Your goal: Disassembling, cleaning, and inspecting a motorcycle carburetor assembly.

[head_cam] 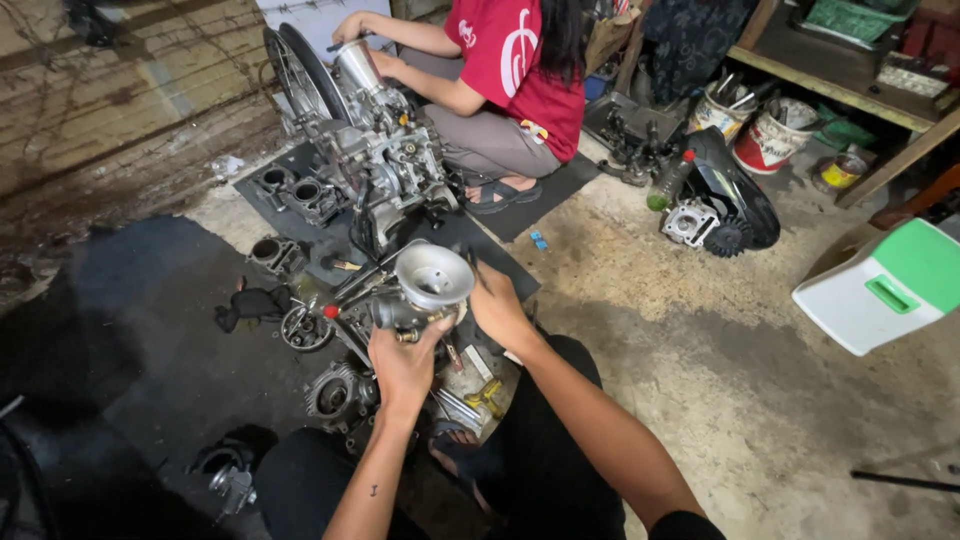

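We hold a metal carburettor up off the floor in front of us, its wide silver intake funnel tipped toward twelve o'clock so the mouth faces away and the body's underside is turned to our eyes. Our left hand comes up from six o'clock, and its grip is wrapped around the lower body of the carburettor, bearing its weight. Our right hand sits at three o'clock of the part; its fingers are closed around a thin dark tool whose tip stands just beside the funnel's rim. We judge the part is lifted and steadied this way so the tool can reach its small fittings.

Below, at six o'clock, loose engine parts and a round casing lie on a dark rubber mat spread over the stained concrete floor. At twelve o'clock a stripped engine block stands on the same mat, and another person in a red shirt crouches beside it with both hands on it. At two o'clock stand paint buckets filled with tools, under a wooden shelf; at three o'clock a white and green plastic box lies tilted. A rough brick wall closes the ten o'clock side.
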